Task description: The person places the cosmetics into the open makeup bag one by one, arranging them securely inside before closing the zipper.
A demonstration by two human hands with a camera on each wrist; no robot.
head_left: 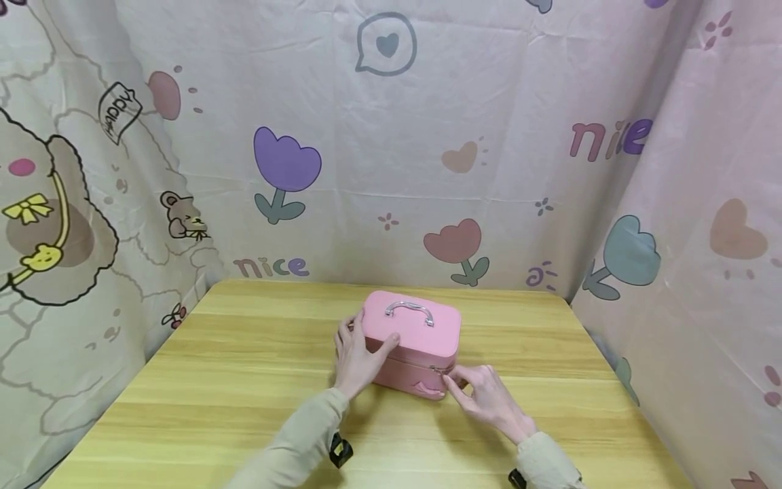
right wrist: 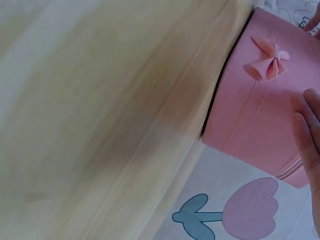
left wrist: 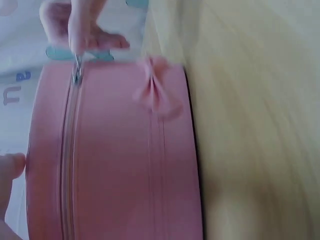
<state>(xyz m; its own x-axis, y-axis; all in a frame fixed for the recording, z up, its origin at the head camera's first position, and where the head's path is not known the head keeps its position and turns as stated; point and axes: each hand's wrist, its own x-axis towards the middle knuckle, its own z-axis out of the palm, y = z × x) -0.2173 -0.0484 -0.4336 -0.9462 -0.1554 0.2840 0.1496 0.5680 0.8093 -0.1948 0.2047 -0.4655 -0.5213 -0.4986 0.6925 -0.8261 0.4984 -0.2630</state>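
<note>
A pink cosmetic case (head_left: 403,333) with a silver carry handle (head_left: 411,309) on its lid stands upright on the table. My left hand (head_left: 357,356) holds its left end, thumb on the lid's front edge; some of the fingers are hidden behind the case. At the front right corner my right hand (head_left: 489,397) pinches the metal zipper pull (left wrist: 77,70). The zipper track (left wrist: 69,150) runs along the front below the lid, and the lid is down. A pink bow (right wrist: 272,60) decorates the front. In the right wrist view, the right fingers (right wrist: 305,135) hide the pull.
The case rests on a wood-grain table (head_left: 232,353). Patterned cloth (head_left: 391,136) hangs behind the table and along both sides. Black straps are on both wrists, partly under the sleeves (head_left: 299,435).
</note>
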